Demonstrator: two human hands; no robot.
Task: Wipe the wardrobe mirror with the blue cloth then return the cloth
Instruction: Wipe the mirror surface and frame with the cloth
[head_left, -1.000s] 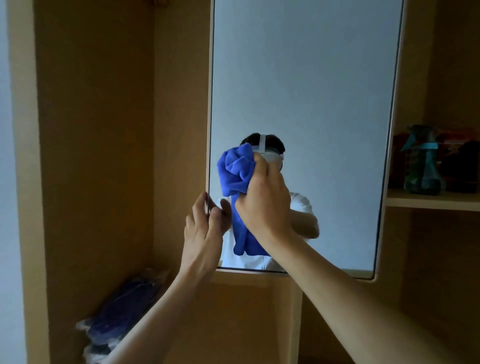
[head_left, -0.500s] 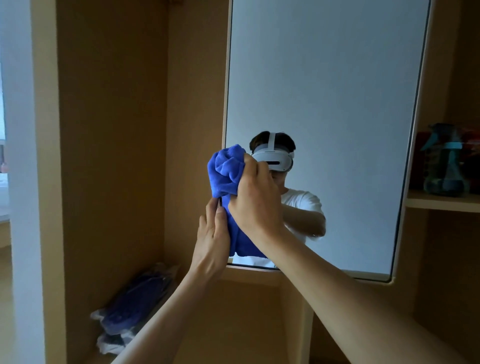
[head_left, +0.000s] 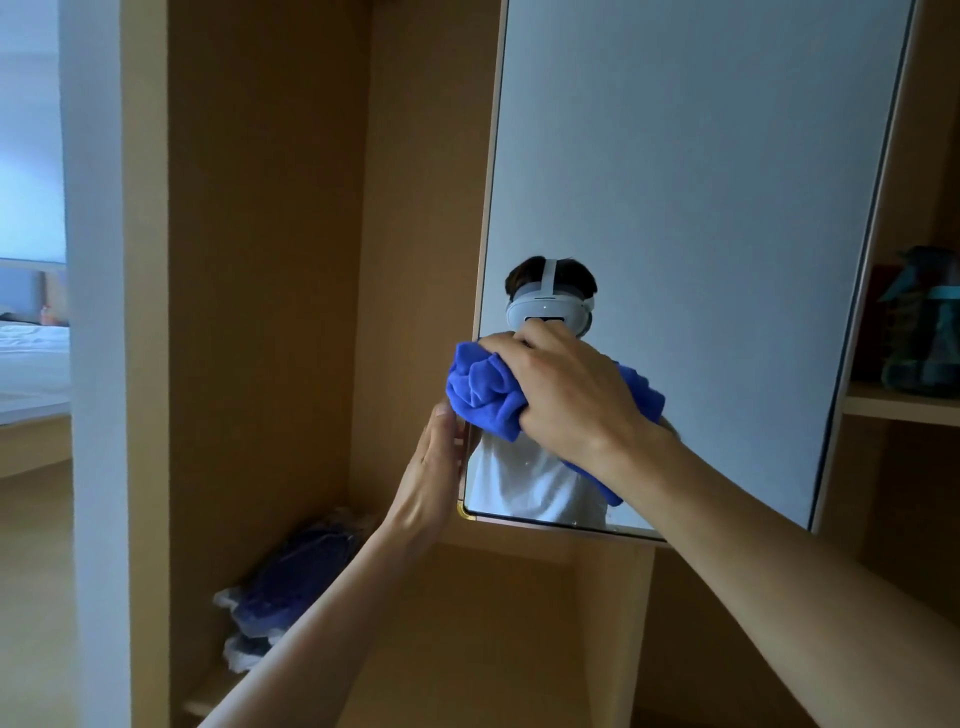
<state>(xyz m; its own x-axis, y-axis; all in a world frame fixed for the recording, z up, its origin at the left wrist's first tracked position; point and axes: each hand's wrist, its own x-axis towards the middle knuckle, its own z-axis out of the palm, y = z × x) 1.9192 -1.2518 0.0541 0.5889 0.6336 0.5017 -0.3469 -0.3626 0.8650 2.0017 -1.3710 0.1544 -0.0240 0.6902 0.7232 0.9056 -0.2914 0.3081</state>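
Blue cloth (head_left: 485, 395) is sitting bunched in the right hand (head_left: 566, 395), whose fingers are curling tightly round it and pressing it against the lower left part of the wardrobe mirror (head_left: 701, 208). The left hand (head_left: 434, 467) is resting with straight fingers along the mirror's left edge, just under the cloth, gripping nothing. Tan wooden wardrobe panels (head_left: 270, 260) are framing the glass. 1 plastic-wrapped blue bundle (head_left: 291, 582) is lying low in the left compartment, and 1 teal spray bottle (head_left: 924, 332) is standing on the shelf (head_left: 898, 402) at right.
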